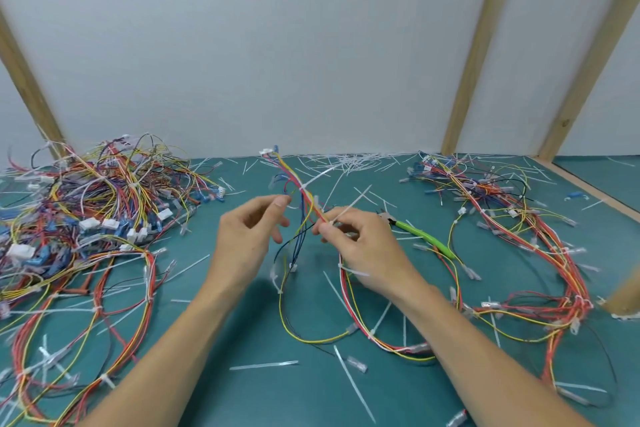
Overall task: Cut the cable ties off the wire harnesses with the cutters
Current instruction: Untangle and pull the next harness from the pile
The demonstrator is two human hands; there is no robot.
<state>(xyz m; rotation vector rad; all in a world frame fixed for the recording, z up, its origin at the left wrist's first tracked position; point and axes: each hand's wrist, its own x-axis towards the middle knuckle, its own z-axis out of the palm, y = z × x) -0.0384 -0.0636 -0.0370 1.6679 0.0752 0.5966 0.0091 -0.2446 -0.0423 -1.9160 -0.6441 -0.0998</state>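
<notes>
Head view. A wire harness (304,204) is held up over the middle of the teal table (221,392), its red, yellow and blue wires running from a white connector at the far end down between both hands and on into loops lying on the table.

The left hand (247,236) is raised just left of the harness; thumb and forefinger are drawn together at the tips beside the wires, the other fingers loosely curled. Whether a wire is actually pinched cannot be told.

The right hand (353,246) is closed on the bundle, with a white cable tie (346,210) pinched at its fingertips and the tie's tail sticking up and to the right.

The cutters (420,234), green-handled, lie on the table just beyond the right hand, held by neither hand.

A large heap of harnesses (90,204) is seen at the left, a smaller heap (512,218) at the right. Loose tie offcuts (349,159) are scattered across the table, thickest along the far edge by the white wall.
</notes>
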